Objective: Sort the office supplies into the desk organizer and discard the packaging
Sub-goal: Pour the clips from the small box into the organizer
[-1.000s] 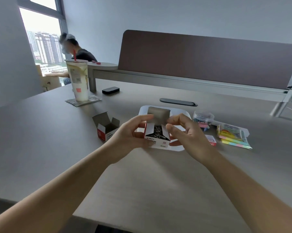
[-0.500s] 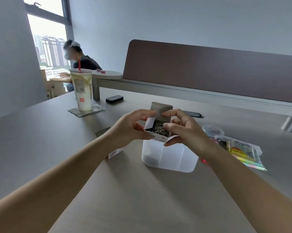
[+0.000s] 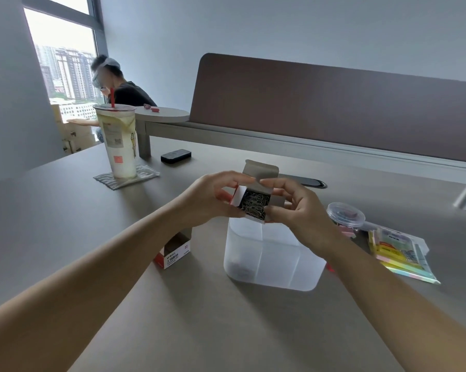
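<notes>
Both hands, left hand [image 3: 213,197] and right hand [image 3: 296,210], are holding an open paper-clip box [image 3: 253,204] above the translucent organizer [image 3: 272,259]; an empty box [image 3: 177,249] is lying at its nine o'clock.

Paper clip box [image 3: 253,204] above organizer [image 3: 272,256], held between both hands. Second box [image 3: 176,251] on desk [image 3: 199,318] left of organizer. Round tub [image 3: 346,217], sticky notes [image 3: 398,253] right. Cup [image 3: 118,140] far left behind.
</notes>
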Action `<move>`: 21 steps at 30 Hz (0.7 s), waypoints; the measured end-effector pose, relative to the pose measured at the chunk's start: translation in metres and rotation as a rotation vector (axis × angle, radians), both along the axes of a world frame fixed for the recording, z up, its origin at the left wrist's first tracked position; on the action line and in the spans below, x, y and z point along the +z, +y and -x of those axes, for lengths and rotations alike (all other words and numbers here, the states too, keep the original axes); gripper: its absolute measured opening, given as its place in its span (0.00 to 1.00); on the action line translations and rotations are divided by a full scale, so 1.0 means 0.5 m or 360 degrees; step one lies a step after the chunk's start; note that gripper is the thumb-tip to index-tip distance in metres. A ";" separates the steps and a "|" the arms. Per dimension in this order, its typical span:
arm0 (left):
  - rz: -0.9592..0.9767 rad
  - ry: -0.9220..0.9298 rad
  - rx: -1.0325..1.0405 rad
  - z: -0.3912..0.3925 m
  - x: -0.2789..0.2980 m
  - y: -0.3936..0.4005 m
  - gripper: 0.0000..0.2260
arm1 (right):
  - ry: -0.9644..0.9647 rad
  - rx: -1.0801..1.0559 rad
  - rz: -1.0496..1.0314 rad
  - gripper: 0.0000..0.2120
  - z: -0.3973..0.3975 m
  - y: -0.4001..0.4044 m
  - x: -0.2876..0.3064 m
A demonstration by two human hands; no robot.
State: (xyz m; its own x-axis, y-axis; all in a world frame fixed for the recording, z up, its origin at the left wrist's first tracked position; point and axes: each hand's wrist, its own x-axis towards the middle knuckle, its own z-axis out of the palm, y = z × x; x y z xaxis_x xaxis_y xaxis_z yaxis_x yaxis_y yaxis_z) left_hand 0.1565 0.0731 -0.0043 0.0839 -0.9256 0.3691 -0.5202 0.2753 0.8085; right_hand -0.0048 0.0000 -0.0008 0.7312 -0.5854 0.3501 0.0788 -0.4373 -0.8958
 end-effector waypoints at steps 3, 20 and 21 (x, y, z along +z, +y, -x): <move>0.0003 -0.0049 0.0017 -0.004 -0.003 -0.003 0.26 | 0.0028 -0.0019 0.0023 0.17 0.003 0.001 -0.004; 0.0004 -0.0045 -0.0032 -0.016 -0.031 -0.015 0.19 | 0.0230 -0.0333 0.0652 0.15 0.006 0.021 -0.029; 0.0005 -0.0038 -0.0032 -0.016 -0.033 -0.015 0.19 | 0.0233 -0.0350 0.0659 0.16 0.007 0.020 -0.031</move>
